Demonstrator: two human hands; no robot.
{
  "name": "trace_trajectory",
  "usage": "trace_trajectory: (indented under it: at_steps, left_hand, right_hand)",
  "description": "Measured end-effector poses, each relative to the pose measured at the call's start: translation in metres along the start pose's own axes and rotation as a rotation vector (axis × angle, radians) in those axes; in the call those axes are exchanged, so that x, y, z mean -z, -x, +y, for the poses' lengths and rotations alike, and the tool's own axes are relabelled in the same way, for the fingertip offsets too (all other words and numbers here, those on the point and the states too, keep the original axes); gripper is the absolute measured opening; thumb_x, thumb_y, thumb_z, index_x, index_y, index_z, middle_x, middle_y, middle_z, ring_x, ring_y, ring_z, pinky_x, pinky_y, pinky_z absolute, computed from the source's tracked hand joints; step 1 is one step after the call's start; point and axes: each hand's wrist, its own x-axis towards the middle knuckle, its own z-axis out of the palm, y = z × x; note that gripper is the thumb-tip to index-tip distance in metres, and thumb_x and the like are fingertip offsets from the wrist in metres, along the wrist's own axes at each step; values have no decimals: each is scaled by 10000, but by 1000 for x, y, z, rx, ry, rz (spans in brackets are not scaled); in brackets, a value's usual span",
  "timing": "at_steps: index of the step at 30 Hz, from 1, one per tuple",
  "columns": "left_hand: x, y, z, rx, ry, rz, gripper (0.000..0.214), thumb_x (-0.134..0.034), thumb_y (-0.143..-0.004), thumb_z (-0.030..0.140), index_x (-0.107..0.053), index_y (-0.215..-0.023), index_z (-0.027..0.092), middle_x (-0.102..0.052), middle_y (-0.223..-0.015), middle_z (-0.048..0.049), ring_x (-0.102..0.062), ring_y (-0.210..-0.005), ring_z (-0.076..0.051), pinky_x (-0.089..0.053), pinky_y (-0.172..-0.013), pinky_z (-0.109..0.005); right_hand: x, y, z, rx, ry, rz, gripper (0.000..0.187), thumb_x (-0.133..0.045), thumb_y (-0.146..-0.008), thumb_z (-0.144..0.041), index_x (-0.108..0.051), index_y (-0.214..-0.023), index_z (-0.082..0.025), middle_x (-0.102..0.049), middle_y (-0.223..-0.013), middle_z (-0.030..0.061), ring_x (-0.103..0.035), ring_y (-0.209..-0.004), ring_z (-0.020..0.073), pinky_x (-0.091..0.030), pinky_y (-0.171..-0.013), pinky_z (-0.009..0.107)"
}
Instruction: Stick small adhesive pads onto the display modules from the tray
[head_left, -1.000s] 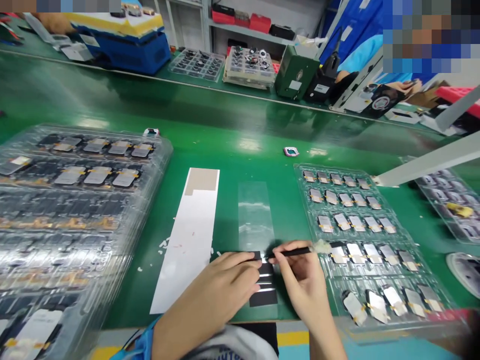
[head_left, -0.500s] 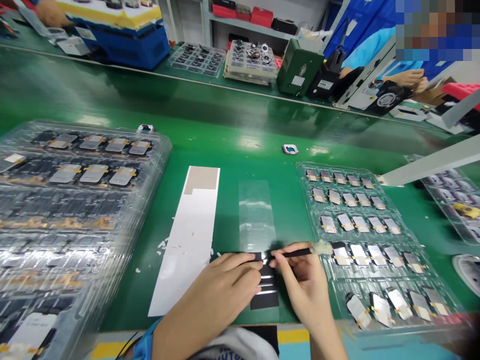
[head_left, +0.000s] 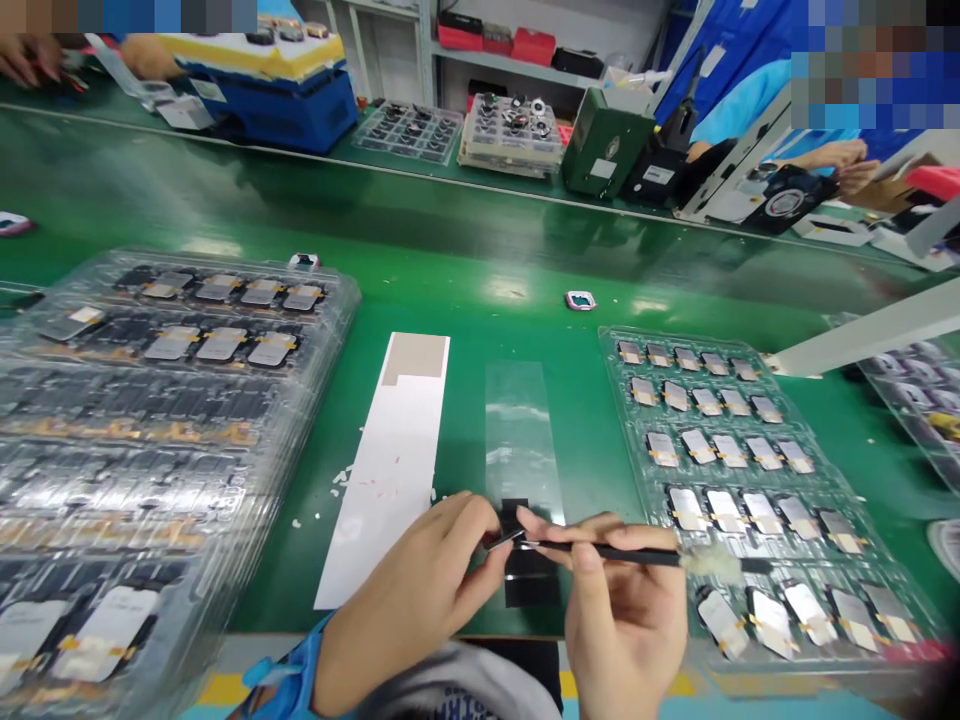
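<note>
My left hand (head_left: 439, 565) pinches a small thin dark piece (head_left: 504, 541) between thumb and fingers. My right hand (head_left: 626, 600) is closed on slender black tweezers (head_left: 630, 553), which lie nearly level with a pale wad (head_left: 712, 564) around their rear part. The tweezers' tip meets the dark piece at my left fingertips. Below both hands lies a clear plastic strip (head_left: 517, 420) bearing black rectangles (head_left: 531, 592), partly covered by my fingers. Left of it rests a long white sheet (head_left: 382, 470) with a beige patch at its far end.
Stacked clear trays (head_left: 300, 420) of small screen parts stand at left. Another clear tray (head_left: 637, 470) with rows of silver-backed parts lies at right. A small pink-framed piece (head_left: 580, 300) sits farther back. White scraps dot the green table (head_left: 465, 300). Co-workers' hands (head_left: 836, 160) show across the bench.
The dark piece is now lifted in my left fingers, off the black area on the strip. My right hand has turned, bringing the tweezers lower and more level. The view has shifted slightly left.
</note>
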Motion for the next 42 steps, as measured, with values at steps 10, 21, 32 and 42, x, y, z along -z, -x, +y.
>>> trace_trajectory:
  at_steps: [10, 21, 32, 42]
  left_hand:
    - [1, -2, -4, 41, 87, 97, 338, -440, -1016, 149, -553, -1321, 242, -684, -992, -29, -662, -913, -177, -519, -795, -285]
    - [6, 0, 3, 69, -47, 102, 547, -360, -1017, 238, -275, -1558, 251, -673, -1005, -56, -657, -876, -215, -552, -750, -329]
    - [5, 3, -1, 59, -70, 114, 520, -270, -1052, 292, -247, -1569, 241, -673, -1065, -77, -646, -917, -217, -556, -780, -345]
    - [5, 3, -1, 59, -65, 99, 524, -264, -1053, 288, -212, -1574, 274, -665, -1074, -79, -640, -905, -219, -550, -777, -349]
  right_hand:
    - [-31, 1, 2, 287, 77, -4, 247, -517, -912, -5, -494, -1021, -226, -724, -889, 20, -749, -865, 165, -657, -739, 328]
    - [-34, 3, 15, 265, 98, -12, 257, -545, -910, -13, -475, -1032, -229, -727, -902, -3, -750, -913, 168, -643, -793, 348]
    - [-32, 3, 19, 246, 107, -12, 252, -556, -906, -21, -478, -1024, -229, -732, -891, -9, -749, -906, 164, -630, -826, 352]
    - [-33, 2, 20, 218, 95, 5, 242, -554, -909, -30, -487, -1018, -236, -721, -873, -9, -751, -867, 169, -640, -820, 376]
